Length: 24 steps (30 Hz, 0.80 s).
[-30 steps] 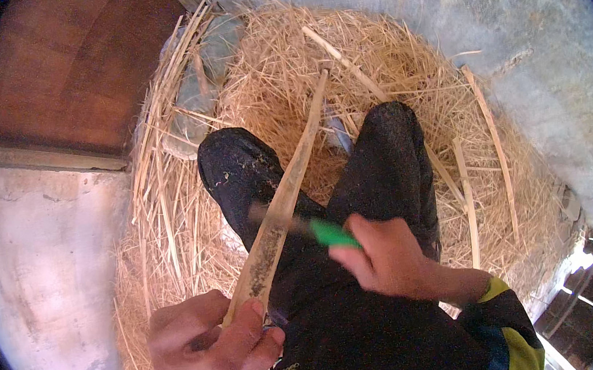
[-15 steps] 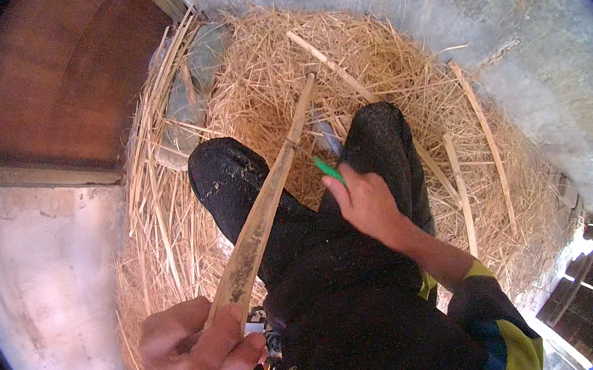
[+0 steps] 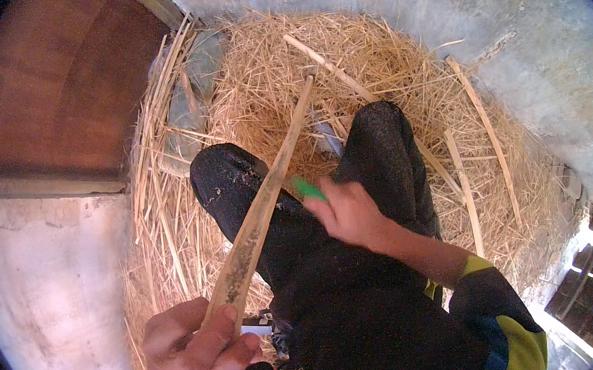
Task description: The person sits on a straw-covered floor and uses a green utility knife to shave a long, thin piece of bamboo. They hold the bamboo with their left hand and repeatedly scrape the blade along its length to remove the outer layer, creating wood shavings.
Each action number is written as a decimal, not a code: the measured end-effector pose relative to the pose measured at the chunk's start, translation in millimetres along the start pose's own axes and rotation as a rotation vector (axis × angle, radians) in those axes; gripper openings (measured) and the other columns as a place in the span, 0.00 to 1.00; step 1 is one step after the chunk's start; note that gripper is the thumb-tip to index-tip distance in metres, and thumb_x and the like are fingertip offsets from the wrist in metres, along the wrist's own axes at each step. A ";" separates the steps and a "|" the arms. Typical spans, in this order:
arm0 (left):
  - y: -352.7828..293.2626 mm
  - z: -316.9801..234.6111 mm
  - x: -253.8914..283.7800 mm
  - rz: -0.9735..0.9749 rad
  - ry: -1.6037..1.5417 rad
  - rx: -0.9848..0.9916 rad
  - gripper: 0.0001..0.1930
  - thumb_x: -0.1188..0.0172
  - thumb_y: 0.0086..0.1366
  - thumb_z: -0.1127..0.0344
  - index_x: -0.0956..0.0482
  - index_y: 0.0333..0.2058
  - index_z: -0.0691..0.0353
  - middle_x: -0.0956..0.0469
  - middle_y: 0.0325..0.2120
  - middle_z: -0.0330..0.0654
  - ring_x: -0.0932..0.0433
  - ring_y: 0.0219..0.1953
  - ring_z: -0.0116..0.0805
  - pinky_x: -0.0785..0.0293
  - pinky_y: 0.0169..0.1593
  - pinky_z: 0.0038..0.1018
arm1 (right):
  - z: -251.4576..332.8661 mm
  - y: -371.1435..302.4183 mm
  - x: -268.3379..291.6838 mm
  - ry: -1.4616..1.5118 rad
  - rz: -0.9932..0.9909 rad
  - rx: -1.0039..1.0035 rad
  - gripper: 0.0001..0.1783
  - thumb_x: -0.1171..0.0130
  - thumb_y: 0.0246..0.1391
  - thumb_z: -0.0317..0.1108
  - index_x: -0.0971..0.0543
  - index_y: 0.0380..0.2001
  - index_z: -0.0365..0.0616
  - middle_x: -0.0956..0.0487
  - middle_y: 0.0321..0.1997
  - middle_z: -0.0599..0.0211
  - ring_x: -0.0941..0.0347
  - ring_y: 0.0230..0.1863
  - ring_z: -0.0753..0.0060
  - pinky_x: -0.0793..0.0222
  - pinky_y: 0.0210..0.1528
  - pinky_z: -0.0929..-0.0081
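Observation:
My left hand [image 3: 198, 346] is closed round the near, wide end of a long split bamboo strip [image 3: 256, 230]. The strip slants away to the right over my left knee and narrows toward its far end between my knees. Dark blotches mark its lower half. My right hand [image 3: 351, 212] is closed on a bright green tool [image 3: 308, 189] in front of my right thigh. Only a short blurred piece of it sticks out, close to the right side of the strip; its kind and whether it touches the bamboo I cannot tell.
Loose bamboo shavings [image 3: 258, 43] cover the floor around my legs. Cut strips [image 3: 482, 134] lie on the right, and another piece [image 3: 327, 68] lies beyond my knees. Long thin slivers [image 3: 149, 172] are heaped at left. A grey wall [image 3: 533, 19] and a brown panel [image 3: 59, 88] stand around.
My right hand has moved left and a little nearer to me, bringing the green tool up beside the bamboo strip. My left hand keeps its hold in nearly the same place.

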State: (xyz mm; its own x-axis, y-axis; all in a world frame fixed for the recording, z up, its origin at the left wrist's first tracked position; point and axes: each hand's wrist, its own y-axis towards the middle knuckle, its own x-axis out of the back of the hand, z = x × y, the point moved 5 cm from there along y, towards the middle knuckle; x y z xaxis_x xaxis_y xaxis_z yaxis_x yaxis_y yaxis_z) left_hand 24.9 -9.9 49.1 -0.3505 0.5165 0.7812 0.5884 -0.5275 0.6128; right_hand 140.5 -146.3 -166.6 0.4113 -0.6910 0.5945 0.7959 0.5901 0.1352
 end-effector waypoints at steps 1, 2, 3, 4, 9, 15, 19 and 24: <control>0.6 1.7 0.4 -0.007 0.014 0.035 0.11 0.31 0.41 0.63 0.19 0.26 0.56 0.24 0.27 0.39 0.26 0.20 0.34 0.29 0.18 0.19 | -30.2 9.4 -3.2 -0.086 0.021 -0.184 0.18 0.53 0.58 0.43 0.30 0.28 0.36 0.28 0.16 0.48 0.29 0.21 0.42 0.33 0.24 0.54; -1.5 0.5 2.8 -0.010 0.039 0.081 0.11 0.31 0.42 0.64 0.19 0.26 0.56 0.24 0.27 0.39 0.26 0.20 0.34 0.29 0.19 0.19 | -64.6 19.1 -7.1 -0.163 0.053 -0.358 0.20 0.55 0.59 0.44 0.29 0.28 0.36 0.28 0.17 0.47 0.29 0.22 0.41 0.33 0.25 0.53; -2.6 3.4 3.4 -0.016 0.060 0.115 0.10 0.31 0.42 0.64 0.20 0.26 0.56 0.24 0.28 0.39 0.26 0.20 0.34 0.28 0.19 0.20 | -80.4 23.0 2.6 -0.285 -0.045 -0.390 0.23 0.58 0.60 0.46 0.28 0.27 0.35 0.28 0.17 0.44 0.29 0.23 0.41 0.33 0.27 0.52; -2.7 4.3 4.5 -0.029 0.068 0.084 0.10 0.31 0.42 0.64 0.20 0.26 0.56 0.24 0.27 0.40 0.26 0.20 0.35 0.28 0.19 0.20 | -83.8 20.6 -1.0 -0.252 -0.038 -0.335 0.23 0.58 0.60 0.46 0.28 0.27 0.34 0.28 0.18 0.43 0.29 0.24 0.41 0.33 0.28 0.52; -18.5 9.4 9.9 -0.072 0.070 0.073 0.10 0.31 0.45 0.62 0.23 0.23 0.56 0.25 0.26 0.42 0.26 0.20 0.35 0.27 0.19 0.21 | -25.5 -14.8 9.5 0.030 0.022 -0.330 0.20 0.56 0.59 0.46 0.31 0.29 0.36 0.28 0.17 0.43 0.29 0.23 0.39 0.35 0.27 0.48; -23.8 7.3 -0.2 -0.248 0.082 0.072 0.10 0.32 0.47 0.60 0.24 0.22 0.56 0.26 0.25 0.43 0.26 0.19 0.36 0.27 0.18 0.22 | 27.0 -27.1 36.5 0.240 0.032 -0.132 0.21 0.48 0.53 0.49 0.33 0.29 0.37 0.28 0.17 0.46 0.29 0.22 0.41 0.34 0.23 0.53; -13.1 6.7 -0.8 -0.237 0.045 0.076 0.10 0.33 0.48 0.60 0.24 0.23 0.57 0.26 0.24 0.44 0.26 0.20 0.35 0.27 0.18 0.22 | 30.6 -23.3 4.0 0.152 0.077 0.063 0.20 0.48 0.53 0.47 0.30 0.29 0.38 0.27 0.18 0.48 0.29 0.18 0.45 0.34 0.19 0.55; -20.6 6.7 6.2 -0.240 0.100 0.248 0.11 0.33 0.47 0.60 0.24 0.25 0.59 0.26 0.24 0.46 0.25 0.21 0.37 0.27 0.17 0.24 | 8.4 10.6 1.5 0.037 0.012 -0.111 0.18 0.53 0.58 0.44 0.30 0.29 0.37 0.28 0.15 0.47 0.29 0.19 0.43 0.34 0.20 0.54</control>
State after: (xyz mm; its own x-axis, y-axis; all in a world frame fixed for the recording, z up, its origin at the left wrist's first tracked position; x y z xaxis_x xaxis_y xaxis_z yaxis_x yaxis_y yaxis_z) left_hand 15.5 8.7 40.5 -0.5625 0.5306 0.6341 0.6356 -0.2130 0.7420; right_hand 145.8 -137.6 -157.6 0.4360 -0.7001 0.5654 0.8342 0.5501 0.0379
